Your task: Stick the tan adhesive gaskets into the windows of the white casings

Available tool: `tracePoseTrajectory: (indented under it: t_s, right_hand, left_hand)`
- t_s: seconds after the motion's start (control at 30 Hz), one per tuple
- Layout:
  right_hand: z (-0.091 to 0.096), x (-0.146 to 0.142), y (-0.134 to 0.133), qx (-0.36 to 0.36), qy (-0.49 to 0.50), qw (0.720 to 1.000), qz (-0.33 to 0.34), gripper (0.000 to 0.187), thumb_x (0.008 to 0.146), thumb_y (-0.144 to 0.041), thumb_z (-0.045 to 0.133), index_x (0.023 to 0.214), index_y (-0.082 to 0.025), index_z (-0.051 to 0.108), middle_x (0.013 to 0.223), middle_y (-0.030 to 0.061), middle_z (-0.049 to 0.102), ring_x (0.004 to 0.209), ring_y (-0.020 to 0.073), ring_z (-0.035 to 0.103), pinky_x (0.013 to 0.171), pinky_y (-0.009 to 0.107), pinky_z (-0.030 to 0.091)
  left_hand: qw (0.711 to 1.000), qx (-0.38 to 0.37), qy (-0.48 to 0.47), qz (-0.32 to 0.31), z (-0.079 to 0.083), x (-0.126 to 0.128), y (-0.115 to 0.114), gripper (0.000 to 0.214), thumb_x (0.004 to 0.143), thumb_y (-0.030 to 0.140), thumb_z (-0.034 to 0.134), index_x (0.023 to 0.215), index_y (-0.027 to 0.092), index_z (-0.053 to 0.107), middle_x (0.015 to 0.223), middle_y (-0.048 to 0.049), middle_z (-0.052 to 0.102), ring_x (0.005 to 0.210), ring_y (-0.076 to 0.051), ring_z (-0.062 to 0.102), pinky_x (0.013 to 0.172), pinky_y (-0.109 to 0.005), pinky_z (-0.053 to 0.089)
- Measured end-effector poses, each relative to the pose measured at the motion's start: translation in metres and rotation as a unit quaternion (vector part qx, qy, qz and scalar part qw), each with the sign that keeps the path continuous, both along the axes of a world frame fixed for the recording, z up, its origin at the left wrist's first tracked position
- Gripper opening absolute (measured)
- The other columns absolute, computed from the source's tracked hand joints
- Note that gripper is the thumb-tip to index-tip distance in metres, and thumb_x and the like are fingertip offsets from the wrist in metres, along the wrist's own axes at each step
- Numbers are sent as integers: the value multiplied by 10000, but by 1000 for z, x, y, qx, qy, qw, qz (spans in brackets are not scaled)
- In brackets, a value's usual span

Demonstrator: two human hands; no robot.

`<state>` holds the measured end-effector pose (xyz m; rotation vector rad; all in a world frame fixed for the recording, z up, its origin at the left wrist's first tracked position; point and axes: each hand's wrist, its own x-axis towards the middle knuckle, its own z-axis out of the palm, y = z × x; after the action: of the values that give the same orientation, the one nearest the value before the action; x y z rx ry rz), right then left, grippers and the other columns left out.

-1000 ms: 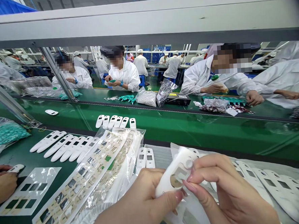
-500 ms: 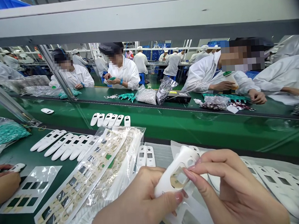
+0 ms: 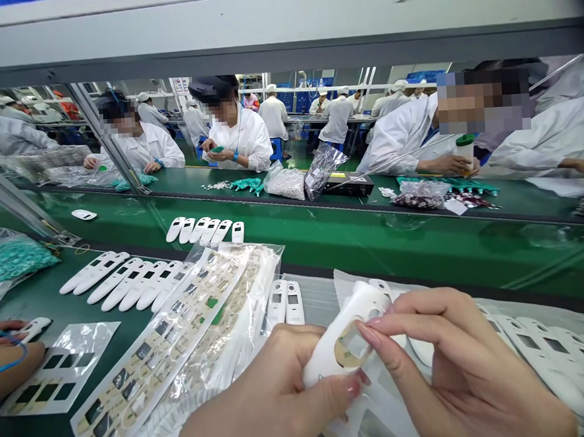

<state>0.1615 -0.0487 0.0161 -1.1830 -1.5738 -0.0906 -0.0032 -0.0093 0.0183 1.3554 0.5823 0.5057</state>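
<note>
My left hand (image 3: pixel 263 401) is closed around a white plastic housing (image 3: pixel 324 351), its thumb along the near side. The housing is tilted, with its rounded end up and to the right. A tan oval sticker (image 3: pixel 346 355) with a see-through middle lies at the opening in its face. My right hand (image 3: pixel 459 360) pinches the upper right edge of this sticker between thumb and fingertips; its other fingers are curled. Under the hands lies a pale backing sheet (image 3: pixel 377 432) with a window-shaped cutout. How the sticker sits under my fingertips is hidden.
Sticker sheets (image 3: pixel 133 367) in clear plastic lie to the left, near a row of white housings (image 3: pixel 147 283). More housings (image 3: pixel 552 344) lie at right. A green conveyor (image 3: pixel 422 250) carries several housings. A co-worker's hand (image 3: pixel 14 361) is at far left; several people sit opposite.
The housings on the conveyor have moved slightly left. The sticker has shifted a little under my right fingertips, while both hands keep their hold. A person opposite has shifted a green-capped bottle rightward.
</note>
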Motion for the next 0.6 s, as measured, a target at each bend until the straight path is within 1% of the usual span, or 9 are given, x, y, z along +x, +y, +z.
tracePoseTrajectory:
  t_s: [0.17, 0.37, 0.47, 0.6]
  right_hand:
    - [2, 0, 0, 4, -12, 1000, -16, 164, 800, -69, 674, 869, -216, 648, 871, 19, 568, 819, 144, 551, 642, 297, 436]
    - [1, -1, -2, 7, -14, 1000, -24, 157, 806, -81, 680, 879, -215, 647, 876, 14, 566, 818, 129, 547, 640, 284, 432]
    - [1, -2, -2, 6, -5, 999, -33, 151, 810, -76, 677, 867, -213, 647, 874, 15, 565, 819, 125, 543, 642, 283, 429]
    - [1, -4, -4, 2, 11, 1000, -25, 157, 808, -71, 678, 871, -212, 651, 875, 19, 567, 811, 129, 546, 630, 286, 432]
  left_hand:
    - [1000, -21, 17, -9, -1, -1, 0, 254, 918, 351, 555, 786, 134, 555, 694, 22, 467, 620, -88, 420, 551, -195, 345]
    - [999, 14, 47, -4, 0, -2, -1, 258, 916, 342, 546, 747, 147, 536, 715, 24, 459, 638, -91, 414, 571, -201, 342]
    - [998, 13, 60, 7, 0, -3, -2, 257, 907, 366, 559, 776, 146, 589, 748, 17, 491, 654, -98, 447, 587, -198, 373]
    - [996, 27, 81, 25, -3, -4, -4, 285, 895, 421, 574, 877, 155, 674, 787, -3, 557, 674, -117, 507, 622, -209, 421]
